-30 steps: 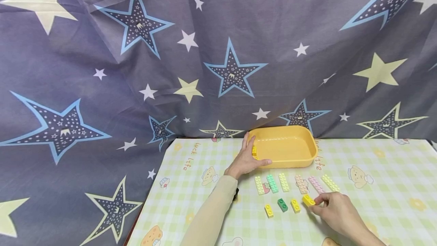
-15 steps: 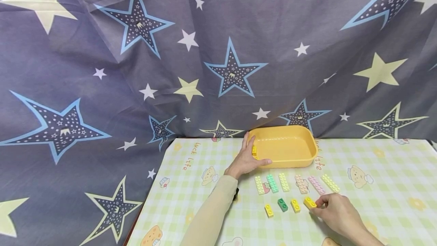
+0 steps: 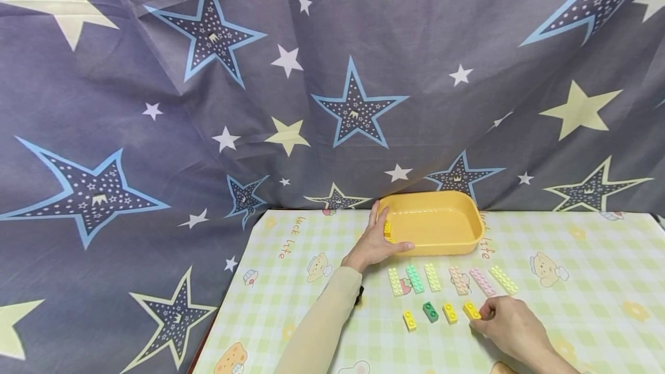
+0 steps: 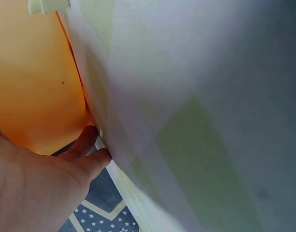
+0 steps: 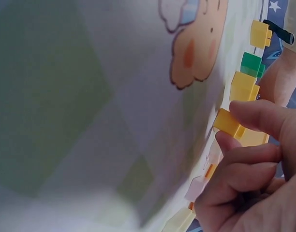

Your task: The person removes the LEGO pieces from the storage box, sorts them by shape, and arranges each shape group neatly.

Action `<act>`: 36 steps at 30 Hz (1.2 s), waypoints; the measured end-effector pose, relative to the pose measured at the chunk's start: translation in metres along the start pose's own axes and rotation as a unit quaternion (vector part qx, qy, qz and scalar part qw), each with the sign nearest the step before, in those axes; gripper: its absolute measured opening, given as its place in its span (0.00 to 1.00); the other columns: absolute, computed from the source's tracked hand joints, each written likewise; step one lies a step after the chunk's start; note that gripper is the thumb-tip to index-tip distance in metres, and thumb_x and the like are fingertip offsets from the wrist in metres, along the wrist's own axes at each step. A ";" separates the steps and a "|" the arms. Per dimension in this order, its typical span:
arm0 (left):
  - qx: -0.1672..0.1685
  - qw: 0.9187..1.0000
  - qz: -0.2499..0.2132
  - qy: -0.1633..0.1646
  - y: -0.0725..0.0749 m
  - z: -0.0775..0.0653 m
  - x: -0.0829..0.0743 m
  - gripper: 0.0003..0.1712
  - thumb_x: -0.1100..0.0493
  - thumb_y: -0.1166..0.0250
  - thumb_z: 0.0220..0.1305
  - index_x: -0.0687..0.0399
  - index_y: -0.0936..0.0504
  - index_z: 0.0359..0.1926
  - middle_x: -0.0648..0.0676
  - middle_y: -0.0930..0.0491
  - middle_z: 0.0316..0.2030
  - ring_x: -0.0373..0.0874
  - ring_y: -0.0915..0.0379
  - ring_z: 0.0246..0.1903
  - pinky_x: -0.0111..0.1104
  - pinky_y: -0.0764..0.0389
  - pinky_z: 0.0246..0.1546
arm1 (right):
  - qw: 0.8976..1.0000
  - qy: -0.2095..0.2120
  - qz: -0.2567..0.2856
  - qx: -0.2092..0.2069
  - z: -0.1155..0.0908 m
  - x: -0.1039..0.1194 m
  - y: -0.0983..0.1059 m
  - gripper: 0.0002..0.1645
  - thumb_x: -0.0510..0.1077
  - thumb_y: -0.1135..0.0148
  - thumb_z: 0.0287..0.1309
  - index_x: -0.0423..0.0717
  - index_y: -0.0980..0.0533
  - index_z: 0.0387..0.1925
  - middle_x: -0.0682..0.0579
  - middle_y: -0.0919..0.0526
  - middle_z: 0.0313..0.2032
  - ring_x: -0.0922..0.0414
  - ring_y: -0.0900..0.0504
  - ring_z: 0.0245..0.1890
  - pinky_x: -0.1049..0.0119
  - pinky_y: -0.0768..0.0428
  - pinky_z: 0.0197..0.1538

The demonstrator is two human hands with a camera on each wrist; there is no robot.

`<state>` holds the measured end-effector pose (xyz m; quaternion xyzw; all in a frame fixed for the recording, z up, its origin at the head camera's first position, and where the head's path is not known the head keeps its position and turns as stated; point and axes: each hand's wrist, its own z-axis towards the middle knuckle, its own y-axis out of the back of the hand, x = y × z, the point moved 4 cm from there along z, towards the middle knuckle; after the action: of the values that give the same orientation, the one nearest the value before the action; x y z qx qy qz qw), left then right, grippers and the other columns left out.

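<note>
My left hand (image 3: 371, 244) is spread against the left end of a yellow plastic tray (image 3: 436, 196), its thumb along the near side. In the left wrist view the straight fingers (image 4: 92, 162) touch the tray's outside. Between right thumb and index finger, my right hand (image 3: 511, 325) pinches a yellow two-stud toy brick (image 3: 471, 311) at the tabletop. That brick is the right end of a short row with another yellow brick (image 3: 449, 313), a dark green brick (image 3: 430, 311) and a yellow brick (image 3: 409, 321) at the left. Yellow pieces (image 3: 387, 229) show inside the tray beside my left hand.
Behind the short row lie longer bricks: pale yellow (image 3: 395, 282), mint green (image 3: 415, 279), pale yellow (image 3: 432, 277), peach (image 3: 459, 280), pink (image 3: 482, 281) and pale yellow (image 3: 503, 280). A checked cloth (image 3: 306, 235) covers the table. A star-patterned curtain (image 3: 322, 166) hangs behind.
My right hand has lowered the yellow brick slightly and turned it into line with the short row. The left hand has stayed on the tray.
</note>
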<state>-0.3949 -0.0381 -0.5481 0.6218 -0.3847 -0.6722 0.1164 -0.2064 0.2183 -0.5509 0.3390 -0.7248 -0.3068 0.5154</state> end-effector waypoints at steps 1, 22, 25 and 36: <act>0.000 1.000 0.001 0.000 0.000 0.000 0.000 0.72 0.30 0.20 0.58 0.37 0.56 0.90 0.42 0.74 0.90 0.61 0.44 0.86 0.56 0.29 0.80 | 1.000 0.001 -0.001 0.000 0.000 0.001 0.000 0.16 0.49 0.19 0.56 0.51 0.21 0.24 0.57 0.22 0.23 0.57 0.26 0.25 0.64 0.33 0.29; -0.001 1.000 -0.009 0.001 0.004 0.001 0.002 0.72 0.31 0.19 0.58 0.36 0.55 0.90 0.41 0.74 0.90 0.61 0.45 0.86 0.57 0.29 0.80 | 0.997 0.058 -0.036 -0.039 0.006 0.031 0.044 0.12 0.51 0.22 0.58 0.46 0.12 0.34 0.55 0.15 0.26 0.57 0.25 0.26 0.62 0.30 0.28; 0.000 1.000 -0.007 0.001 0.003 0.000 0.003 0.72 0.31 0.19 0.58 0.35 0.56 0.90 0.42 0.74 0.90 0.61 0.45 0.86 0.57 0.29 0.80 | 0.994 0.083 -0.030 -0.061 0.010 0.047 0.052 0.11 0.50 0.21 0.56 0.47 0.11 0.33 0.52 0.10 0.30 0.57 0.24 0.25 0.62 0.29 0.27; -0.002 1.000 -0.002 0.004 -0.001 0.002 0.003 0.72 0.28 0.21 0.58 0.35 0.57 0.90 0.38 0.75 0.90 0.61 0.41 0.84 0.56 0.27 0.79 | 0.988 0.144 -0.028 -0.055 0.050 0.117 0.058 0.09 0.46 0.22 0.61 0.44 0.10 0.35 0.48 0.06 0.35 0.57 0.17 0.28 0.61 0.21 0.29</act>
<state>-0.3973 -0.0382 -0.5511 0.6251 -0.3814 -0.6708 0.1176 -0.2924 0.1625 -0.4555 0.3708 -0.6154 -0.3083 0.6235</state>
